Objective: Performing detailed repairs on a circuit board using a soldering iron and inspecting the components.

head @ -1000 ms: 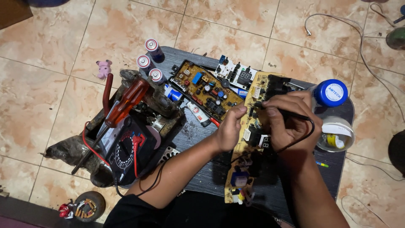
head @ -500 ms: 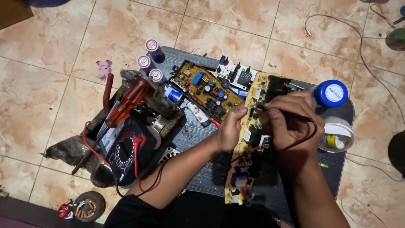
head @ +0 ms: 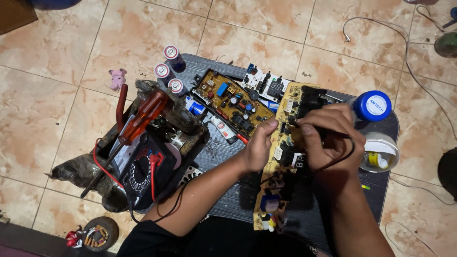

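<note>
Dark tabletop [head: 223,200]: left hand [head: 259,147] grips yellow circuit board [head: 281,162]; right hand [head: 328,138] pinches seemingly a probe [head: 297,125], tip hidden.

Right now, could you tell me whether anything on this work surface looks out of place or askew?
Yes: a small pink figurine sits on the floor tiles beside the electronics. A large orange-handled screwdriver lies slanted across the multimeter, partly covering it. Both hands, left and right, work on the yellow circuit board.

One head camera is looking almost straight down — fairly near — at the dark board [head: 228,200] on the tiled floor [head: 71,62], arms entering from the bottom edge.
</note>
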